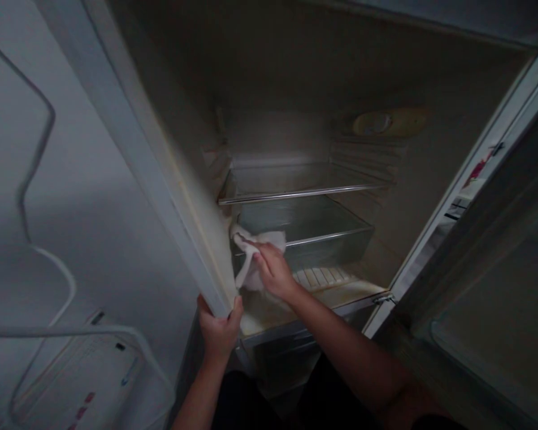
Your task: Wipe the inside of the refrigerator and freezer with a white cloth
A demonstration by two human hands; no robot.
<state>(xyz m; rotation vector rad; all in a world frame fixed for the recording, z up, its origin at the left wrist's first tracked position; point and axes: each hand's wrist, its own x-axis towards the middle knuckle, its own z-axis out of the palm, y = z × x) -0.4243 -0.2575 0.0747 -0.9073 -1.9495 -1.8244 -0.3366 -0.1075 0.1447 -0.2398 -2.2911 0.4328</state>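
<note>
A white cloth (pixel 255 272) is bunched under my right hand (pixel 272 267), which presses it toward the inner left wall of an open refrigerator (pixel 192 227), low inside. The fingers are closed on the cloth and part of it hangs down. My left hand (pixel 220 322) grips the refrigerator's left front edge near the bottom of the compartment, thumb on the inner side and fingers on the outer. Just behind the cloth stands a clear drawer (pixel 327 246) with a pale front rim. Above that, a glass shelf (pixel 300 194) spans the compartment.
The refrigerator door (pixel 497 298) stands open on the right. A yellowish lamp housing (pixel 390 123) sits on the inner right wall. To the left, a grey cable (pixel 40 161) runs down the wall above a white appliance (pixel 85 370). Below is a dark lower compartment (pixel 287 358).
</note>
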